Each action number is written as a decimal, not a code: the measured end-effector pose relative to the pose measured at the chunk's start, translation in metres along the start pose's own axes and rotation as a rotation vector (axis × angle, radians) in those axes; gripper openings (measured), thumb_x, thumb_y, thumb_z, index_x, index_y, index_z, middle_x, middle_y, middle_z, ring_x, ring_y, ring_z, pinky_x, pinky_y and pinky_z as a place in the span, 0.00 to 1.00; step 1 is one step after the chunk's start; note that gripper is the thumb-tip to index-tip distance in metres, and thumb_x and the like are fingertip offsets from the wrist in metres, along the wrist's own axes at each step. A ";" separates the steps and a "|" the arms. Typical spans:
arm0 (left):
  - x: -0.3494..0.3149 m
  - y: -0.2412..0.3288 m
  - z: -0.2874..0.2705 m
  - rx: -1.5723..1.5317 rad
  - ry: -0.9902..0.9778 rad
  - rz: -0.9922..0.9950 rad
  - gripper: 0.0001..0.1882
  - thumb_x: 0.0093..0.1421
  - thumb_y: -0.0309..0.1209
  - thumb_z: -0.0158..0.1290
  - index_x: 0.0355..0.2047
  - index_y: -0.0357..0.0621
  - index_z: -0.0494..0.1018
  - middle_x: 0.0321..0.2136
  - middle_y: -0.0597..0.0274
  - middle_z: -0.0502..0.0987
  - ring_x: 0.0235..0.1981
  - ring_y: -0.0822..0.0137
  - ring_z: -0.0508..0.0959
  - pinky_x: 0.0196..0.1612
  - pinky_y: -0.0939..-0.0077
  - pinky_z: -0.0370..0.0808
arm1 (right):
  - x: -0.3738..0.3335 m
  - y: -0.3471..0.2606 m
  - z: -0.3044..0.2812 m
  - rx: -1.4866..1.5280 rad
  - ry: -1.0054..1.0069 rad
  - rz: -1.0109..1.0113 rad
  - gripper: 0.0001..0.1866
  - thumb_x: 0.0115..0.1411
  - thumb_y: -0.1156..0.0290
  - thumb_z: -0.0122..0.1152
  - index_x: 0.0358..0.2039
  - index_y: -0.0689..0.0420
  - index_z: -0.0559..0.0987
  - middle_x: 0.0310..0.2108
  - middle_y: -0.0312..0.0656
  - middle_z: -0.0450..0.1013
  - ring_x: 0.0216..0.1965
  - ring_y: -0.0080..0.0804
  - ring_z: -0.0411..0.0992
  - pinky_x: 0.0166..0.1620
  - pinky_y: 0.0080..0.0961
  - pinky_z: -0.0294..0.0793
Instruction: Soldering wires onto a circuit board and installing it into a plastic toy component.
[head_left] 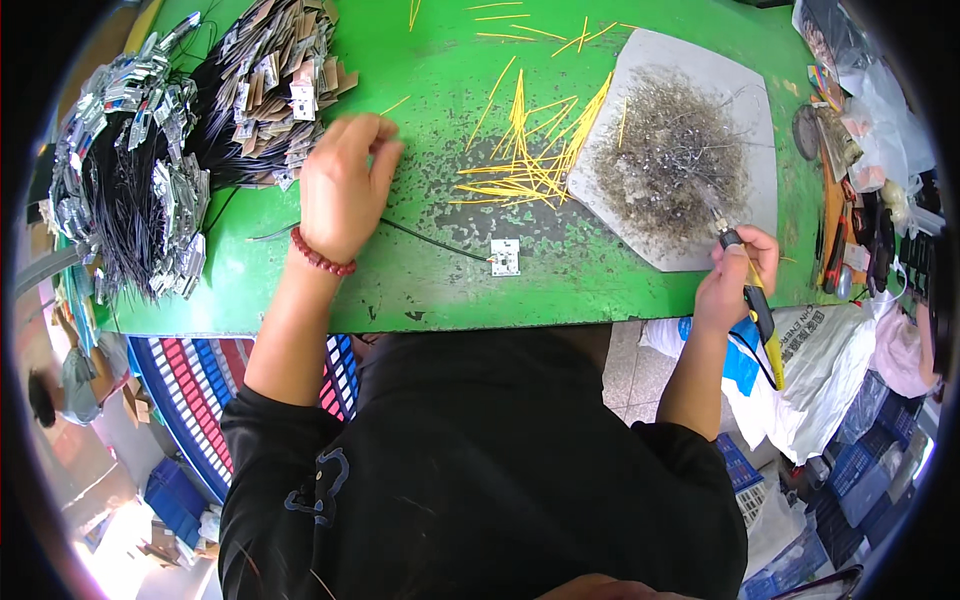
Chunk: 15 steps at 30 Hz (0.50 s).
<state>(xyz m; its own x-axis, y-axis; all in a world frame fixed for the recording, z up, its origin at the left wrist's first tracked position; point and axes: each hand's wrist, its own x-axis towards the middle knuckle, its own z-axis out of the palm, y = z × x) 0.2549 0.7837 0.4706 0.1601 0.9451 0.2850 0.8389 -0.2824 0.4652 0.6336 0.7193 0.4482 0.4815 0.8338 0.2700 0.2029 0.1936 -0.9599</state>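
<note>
My left hand point(345, 185), slightly blurred, hovers at the right edge of a pile of small boards with cables point(285, 90). Its thumb stands apart from the curled fingers, and I see nothing between them. Below its wrist passes a black cable point(435, 238), joined to a small white circuit board point(505, 257) lying flat on the green table. My right hand point(738, 275) is closed around a yellow and black soldering iron point(760, 310). The iron's metal tip points up and left, over a grey sheet point(660, 50) covered with dark solder residue point(670, 150).
Many thin yellow sticks or tubes point(530, 150) lie scattered left of the sheet on the green table point(430, 290). A bundle of black cables with silvery ends point(130, 170) fills the left side. Hand tools point(835, 240) and plastic bags point(880, 120) crowd the right edge.
</note>
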 end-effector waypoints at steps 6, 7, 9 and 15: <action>0.023 -0.007 0.016 0.338 0.052 -0.035 0.10 0.56 0.32 0.56 0.38 0.44 0.76 0.39 0.56 0.76 0.38 0.53 0.78 0.36 0.62 0.76 | -0.003 0.005 0.001 -0.173 -0.048 -0.052 0.10 0.52 0.74 0.55 0.35 0.63 0.74 0.25 0.38 0.70 0.23 0.20 0.66 0.29 0.15 0.65; 0.024 -0.009 0.016 0.336 0.048 -0.033 0.10 0.56 0.32 0.56 0.38 0.44 0.76 0.39 0.56 0.76 0.38 0.53 0.78 0.36 0.62 0.76 | -0.003 0.006 0.000 -0.175 -0.046 -0.050 0.10 0.52 0.74 0.55 0.35 0.63 0.74 0.25 0.38 0.70 0.23 0.20 0.66 0.29 0.15 0.65; 0.024 -0.016 0.017 0.186 -0.011 -0.054 0.07 0.56 0.31 0.56 0.34 0.45 0.76 0.35 0.57 0.77 0.35 0.54 0.78 0.35 0.62 0.76 | -0.002 0.008 -0.001 -0.163 -0.058 -0.090 0.10 0.52 0.74 0.55 0.35 0.64 0.74 0.25 0.38 0.70 0.23 0.21 0.66 0.29 0.16 0.66; 0.019 -0.019 0.007 -0.034 -0.004 -0.062 0.03 0.54 0.26 0.57 0.30 0.41 0.76 0.28 0.54 0.77 0.30 0.53 0.78 0.33 0.64 0.75 | -0.001 0.005 0.011 -0.144 -0.066 -0.062 0.09 0.53 0.76 0.57 0.35 0.63 0.75 0.26 0.34 0.70 0.26 0.16 0.65 0.31 0.15 0.64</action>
<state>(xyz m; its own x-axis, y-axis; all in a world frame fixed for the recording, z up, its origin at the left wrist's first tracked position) 0.2458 0.8083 0.4619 0.1106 0.9614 0.2519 0.8289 -0.2291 0.5103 0.6248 0.7251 0.4428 0.4084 0.8555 0.3183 0.3526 0.1738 -0.9195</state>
